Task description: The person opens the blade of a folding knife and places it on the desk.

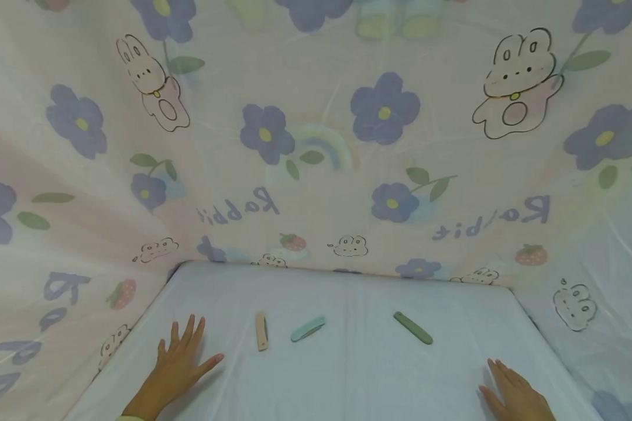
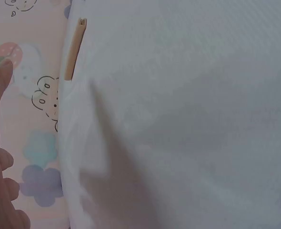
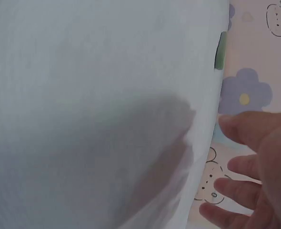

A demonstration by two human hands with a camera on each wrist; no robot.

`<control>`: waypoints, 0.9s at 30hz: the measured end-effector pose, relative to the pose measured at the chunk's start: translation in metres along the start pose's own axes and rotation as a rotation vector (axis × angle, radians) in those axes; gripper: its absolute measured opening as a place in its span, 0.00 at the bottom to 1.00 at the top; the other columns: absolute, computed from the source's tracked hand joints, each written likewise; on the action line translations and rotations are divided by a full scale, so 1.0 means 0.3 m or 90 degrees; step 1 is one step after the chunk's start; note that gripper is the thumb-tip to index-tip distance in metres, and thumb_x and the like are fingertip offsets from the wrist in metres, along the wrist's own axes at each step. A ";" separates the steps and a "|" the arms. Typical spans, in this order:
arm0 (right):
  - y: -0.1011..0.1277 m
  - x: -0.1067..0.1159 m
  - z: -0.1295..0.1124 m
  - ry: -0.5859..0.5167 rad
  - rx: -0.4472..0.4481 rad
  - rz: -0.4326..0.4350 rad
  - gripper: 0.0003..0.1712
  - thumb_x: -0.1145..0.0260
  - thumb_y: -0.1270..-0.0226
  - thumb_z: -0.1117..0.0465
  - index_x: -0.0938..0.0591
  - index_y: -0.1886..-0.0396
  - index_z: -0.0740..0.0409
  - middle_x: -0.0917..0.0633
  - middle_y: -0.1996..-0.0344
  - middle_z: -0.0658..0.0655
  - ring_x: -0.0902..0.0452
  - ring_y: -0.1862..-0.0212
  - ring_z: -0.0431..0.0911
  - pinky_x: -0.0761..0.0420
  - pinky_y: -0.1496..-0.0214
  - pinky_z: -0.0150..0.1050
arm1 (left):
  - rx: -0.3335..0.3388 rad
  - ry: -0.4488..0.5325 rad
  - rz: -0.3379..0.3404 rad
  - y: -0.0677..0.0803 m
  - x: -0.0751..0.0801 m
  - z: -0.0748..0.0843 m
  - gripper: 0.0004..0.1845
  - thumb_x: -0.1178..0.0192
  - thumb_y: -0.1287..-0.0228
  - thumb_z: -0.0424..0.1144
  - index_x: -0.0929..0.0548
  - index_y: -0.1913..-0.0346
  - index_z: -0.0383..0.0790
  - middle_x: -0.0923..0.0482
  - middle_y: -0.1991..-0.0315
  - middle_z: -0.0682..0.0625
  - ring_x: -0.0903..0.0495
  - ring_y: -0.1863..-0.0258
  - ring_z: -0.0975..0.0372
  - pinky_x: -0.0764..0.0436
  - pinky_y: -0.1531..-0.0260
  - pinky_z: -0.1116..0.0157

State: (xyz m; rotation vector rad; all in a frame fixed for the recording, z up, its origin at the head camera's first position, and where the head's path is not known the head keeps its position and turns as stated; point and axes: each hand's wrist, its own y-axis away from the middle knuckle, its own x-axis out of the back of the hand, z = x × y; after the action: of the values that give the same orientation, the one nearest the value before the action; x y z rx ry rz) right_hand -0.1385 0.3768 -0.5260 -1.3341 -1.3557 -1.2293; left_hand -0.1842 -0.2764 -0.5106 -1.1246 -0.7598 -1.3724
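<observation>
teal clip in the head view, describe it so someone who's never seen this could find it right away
Look at the white sheet below the flowered rabbit curtain, where three slim clips lie in a row between the two hands. The teal clip is the middle one, tilted. It has the beige clip on its left and the darker green clip farther off on its right.
</observation>
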 end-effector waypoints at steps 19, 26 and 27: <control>0.035 0.064 -0.203 -0.099 0.063 0.039 0.25 0.37 0.38 0.50 0.22 0.48 0.64 0.19 0.55 0.63 0.25 0.53 0.60 0.26 0.52 0.57 | -0.042 0.101 0.036 -0.051 0.016 0.122 0.33 0.46 0.33 0.52 0.38 0.32 0.37 0.35 0.36 0.40 0.35 0.39 0.46 0.34 0.43 0.47; 0.036 0.069 -0.288 -0.194 0.093 0.089 0.15 0.34 0.41 0.64 0.20 0.54 0.64 0.20 0.70 0.48 0.25 0.69 0.38 0.22 0.66 0.34 | -0.040 0.129 0.032 -0.063 0.020 0.182 0.25 0.45 0.34 0.50 0.27 0.39 0.40 0.27 0.43 0.47 0.25 0.49 0.53 0.23 0.53 0.56; 0.035 0.067 -0.299 -0.208 0.095 0.090 0.15 0.33 0.42 0.65 0.19 0.55 0.64 0.20 0.71 0.47 0.26 0.70 0.37 0.22 0.67 0.33 | -0.039 0.132 0.027 -0.067 0.021 0.193 0.24 0.45 0.34 0.50 0.27 0.40 0.41 0.27 0.44 0.48 0.24 0.51 0.54 0.22 0.56 0.57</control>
State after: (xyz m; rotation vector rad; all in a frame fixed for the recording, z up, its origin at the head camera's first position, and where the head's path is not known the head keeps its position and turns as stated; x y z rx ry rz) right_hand -0.1352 0.2910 -0.4914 -1.5418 -1.5148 -0.8230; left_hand -0.1920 -0.2224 -0.4821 -1.0216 -0.5438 -1.4582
